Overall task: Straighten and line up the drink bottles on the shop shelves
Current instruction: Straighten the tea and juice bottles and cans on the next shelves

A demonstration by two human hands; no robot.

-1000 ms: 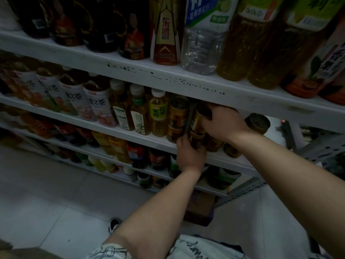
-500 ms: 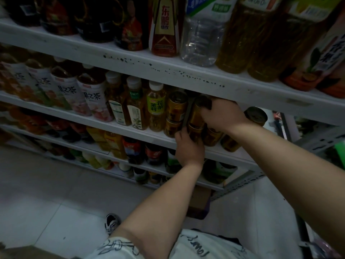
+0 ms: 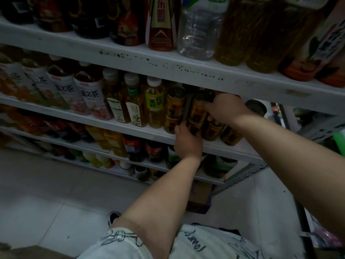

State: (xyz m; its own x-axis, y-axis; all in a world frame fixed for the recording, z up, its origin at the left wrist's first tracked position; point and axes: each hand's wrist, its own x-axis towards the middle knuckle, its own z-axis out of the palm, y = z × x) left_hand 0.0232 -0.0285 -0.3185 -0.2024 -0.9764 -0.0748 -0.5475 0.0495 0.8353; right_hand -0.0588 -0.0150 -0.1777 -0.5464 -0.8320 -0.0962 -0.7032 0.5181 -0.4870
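Light: dim, murky throughout.
Brightest: pale floor tiles (image 3: 56, 193), lower left.
Shadows: deep between shelves (image 3: 168, 60).
Edges: bent, smeared, soft.

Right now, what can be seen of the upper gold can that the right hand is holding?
The upper gold can looks like metal: gold-brown, with a dark printed picture and a dark top. It stands roughly upright on a lower gold can, on a white shelf. The right hand closes its grip round its top and right side, hiding part of it. The left hand holds the lower can. A similar stack of two cans stands left, a dark strip between them.
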